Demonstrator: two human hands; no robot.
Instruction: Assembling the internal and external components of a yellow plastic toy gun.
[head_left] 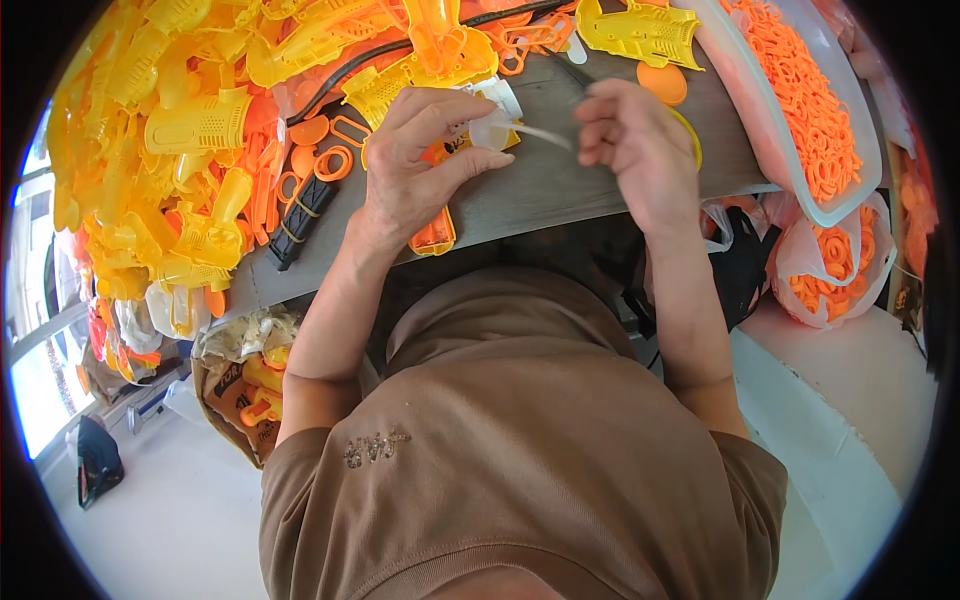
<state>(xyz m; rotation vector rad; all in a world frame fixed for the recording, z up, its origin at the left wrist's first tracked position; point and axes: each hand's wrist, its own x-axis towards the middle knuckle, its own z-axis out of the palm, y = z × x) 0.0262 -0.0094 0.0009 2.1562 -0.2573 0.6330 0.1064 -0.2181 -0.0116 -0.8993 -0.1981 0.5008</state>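
Observation:
My left hand (415, 160) is closed, with thumb and fingertips pinching a small translucent white plastic part (487, 131). A thin pale stem (540, 134) sticks out from that part to the right. My right hand (645, 150) is raised to the right of it, fingers curled and smeared by motion. From its fingertips a dark slim tool (570, 70) points up and left; its kind is too blurred to tell. Under my left hand lie a yellow and orange plastic piece (434, 235) and, partly hidden, a white piece (503, 97).
Yellow and orange plastic shells (200, 125) heap up on the left. A translucent bin (735, 110) of orange rings stands on the right, above a bag of orange rings (825, 270). A black banded bar (302, 222) lies near the edge of the grey table (560, 188).

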